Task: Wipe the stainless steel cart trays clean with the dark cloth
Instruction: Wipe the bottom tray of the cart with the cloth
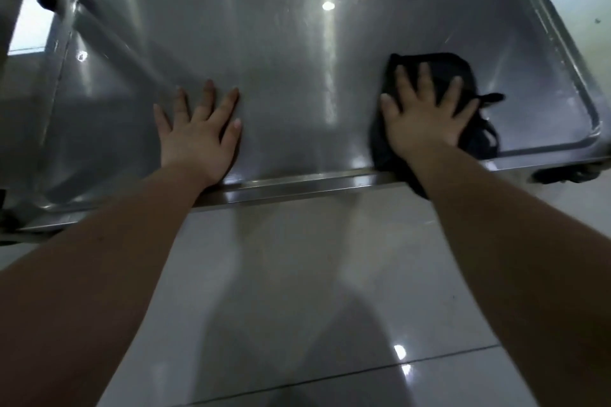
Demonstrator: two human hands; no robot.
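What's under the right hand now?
The dark cloth, bunched on the steel tray; the right hand presses it with spread fingers. The tray surface beneath the cloth is hidden.

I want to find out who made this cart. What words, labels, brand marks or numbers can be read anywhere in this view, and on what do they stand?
None: no text can be read anywhere in this view.
Stainless steel tray: only glare and streaks, no stamp or label visible.
Dark cloth under the right hand: no tag or print shows.
Floor tiles: unmarked.
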